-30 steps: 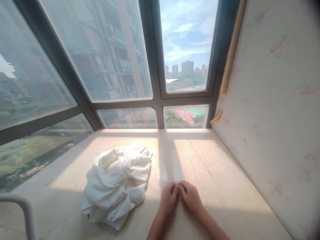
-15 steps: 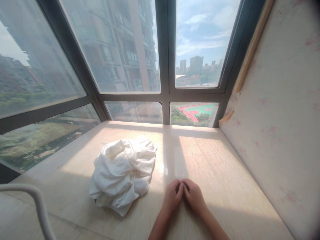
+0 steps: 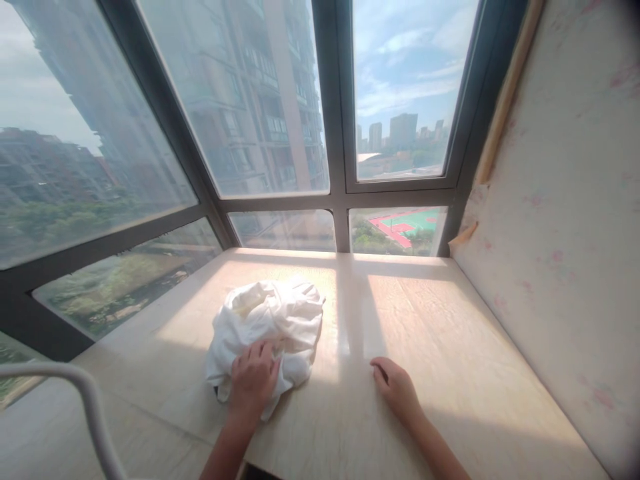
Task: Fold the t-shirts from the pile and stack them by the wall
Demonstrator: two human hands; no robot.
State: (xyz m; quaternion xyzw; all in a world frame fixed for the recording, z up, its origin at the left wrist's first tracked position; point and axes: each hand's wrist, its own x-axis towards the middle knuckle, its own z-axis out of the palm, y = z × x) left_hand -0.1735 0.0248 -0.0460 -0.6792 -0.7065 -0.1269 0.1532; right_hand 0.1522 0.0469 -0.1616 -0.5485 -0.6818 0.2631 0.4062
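White cloth (image 3: 270,310), crumpled in a heap on the pale ledge (image 3: 440,327). Beyond the cloth, the ledge's far edge, butted against the grey window frame (image 3: 340,203), with only a narrow strip of surface between. To the cloth's left, a slanting edge along the side windows, near enough to limit sideways room. To the cloth's right, by far the widest stretch, sunlit and running to the flowered wall (image 3: 565,280). On the near side of the cloth, a faint seam (image 3: 173,425) to the left, plus a small dark object (image 3: 257,472), only partly in view at the bottom. Well left of the cloth, a bent pale tube (image 3: 85,390). Under the cloth's near left corner, a tiny dark patch (image 3: 216,392), too small to identify.

Left hand (image 3: 254,373) palm down on the near part of the cloth, fingers slightly bent over folds; impossible to tell gripping from mere resting. Right hand (image 3: 396,387) to the right of the cloth, well apart from it, fingers curled inward with tips partly hidden; impossible to tell fully closed from loosely bent.

Half a second earlier, both hands together to the right of the cloth, fingertips meeting; now parted, with the left across on the cloth. Much the same heaped shape in the cloth as before.
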